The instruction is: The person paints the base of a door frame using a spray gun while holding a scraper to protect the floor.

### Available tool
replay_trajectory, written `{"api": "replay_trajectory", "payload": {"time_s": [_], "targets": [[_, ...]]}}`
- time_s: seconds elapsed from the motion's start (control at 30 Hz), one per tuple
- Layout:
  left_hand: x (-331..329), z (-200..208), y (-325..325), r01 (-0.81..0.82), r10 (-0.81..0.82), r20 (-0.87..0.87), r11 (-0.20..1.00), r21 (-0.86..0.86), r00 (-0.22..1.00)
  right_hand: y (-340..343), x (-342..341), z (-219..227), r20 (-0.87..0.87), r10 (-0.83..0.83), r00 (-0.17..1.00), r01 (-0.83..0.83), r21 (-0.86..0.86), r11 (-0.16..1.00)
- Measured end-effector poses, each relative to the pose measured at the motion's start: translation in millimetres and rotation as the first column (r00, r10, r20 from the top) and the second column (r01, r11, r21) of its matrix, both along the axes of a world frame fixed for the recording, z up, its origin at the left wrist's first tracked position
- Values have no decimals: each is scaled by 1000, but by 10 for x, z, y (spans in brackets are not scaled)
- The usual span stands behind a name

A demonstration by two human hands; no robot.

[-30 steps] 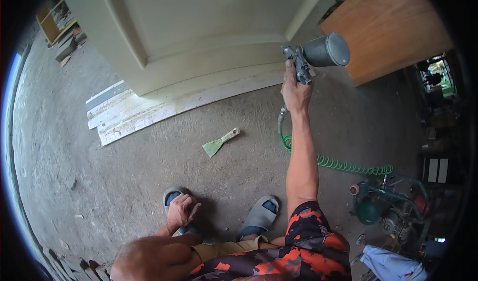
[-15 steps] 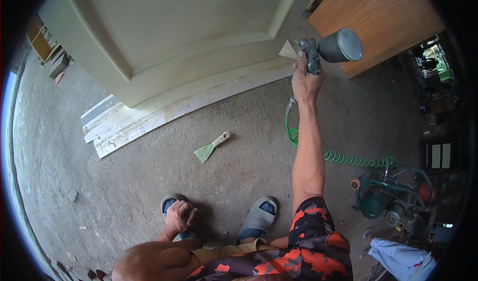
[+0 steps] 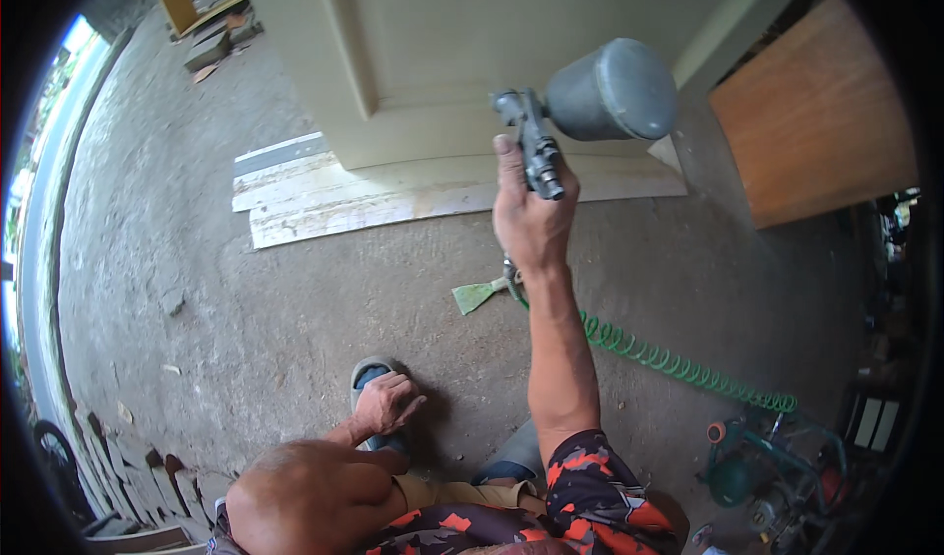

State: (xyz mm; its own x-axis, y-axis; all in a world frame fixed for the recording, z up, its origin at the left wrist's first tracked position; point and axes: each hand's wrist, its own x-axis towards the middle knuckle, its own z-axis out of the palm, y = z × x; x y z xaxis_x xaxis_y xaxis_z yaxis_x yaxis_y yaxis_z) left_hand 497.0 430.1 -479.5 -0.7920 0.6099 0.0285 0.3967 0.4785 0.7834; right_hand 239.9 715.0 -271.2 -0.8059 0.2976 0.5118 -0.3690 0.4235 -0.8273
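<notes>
A spray gun [image 3: 537, 147] with a rounded grey paint cup [image 3: 618, 91] is gripped in my right hand [image 3: 536, 216], its nozzle toward the lower part of a beige-grey panelled door [image 3: 433, 113]. My thumb lies along the gun's side, while the other fingers are mostly hidden behind the handle. From under the wrist a coiled green hose [image 3: 678, 363] runs off to the right. My left hand [image 3: 386, 404] hangs over my left foot, fingers curled in loosely, with nothing visible in it. A putty knife [image 3: 474, 296] lies on the floor, its handle partly hidden by the hose.
White boards [image 3: 364, 206] lie under the door's lower edge. A brown wooden panel [image 3: 816, 113] leans at the right. The green air compressor [image 3: 733, 481] stands at lower right. Bricks [image 3: 206, 49] and a wooden frame [image 3: 177, 4] are at far left; slabs [image 3: 147, 467] line the lower left.
My right hand has swung the spray gun left, in front of the door's lower part. The hose has stretched left, toward the putty knife. My view has turned; the left hand stays curled.
</notes>
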Motion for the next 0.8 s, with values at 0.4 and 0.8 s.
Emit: {"api": "replay_trajectory", "payload": {"time_s": [0.4, 0.8], "targets": [[48, -72, -55, 4, -4, -21, 1000, -2, 1000, -926, -113, 292, 88, 487, 869, -457, -236, 857], [8, -65, -50, 11, -11, -11, 1000, 29, 1000, 117, -129, 284, 72, 19, 997, -16, -45, 999]]}}
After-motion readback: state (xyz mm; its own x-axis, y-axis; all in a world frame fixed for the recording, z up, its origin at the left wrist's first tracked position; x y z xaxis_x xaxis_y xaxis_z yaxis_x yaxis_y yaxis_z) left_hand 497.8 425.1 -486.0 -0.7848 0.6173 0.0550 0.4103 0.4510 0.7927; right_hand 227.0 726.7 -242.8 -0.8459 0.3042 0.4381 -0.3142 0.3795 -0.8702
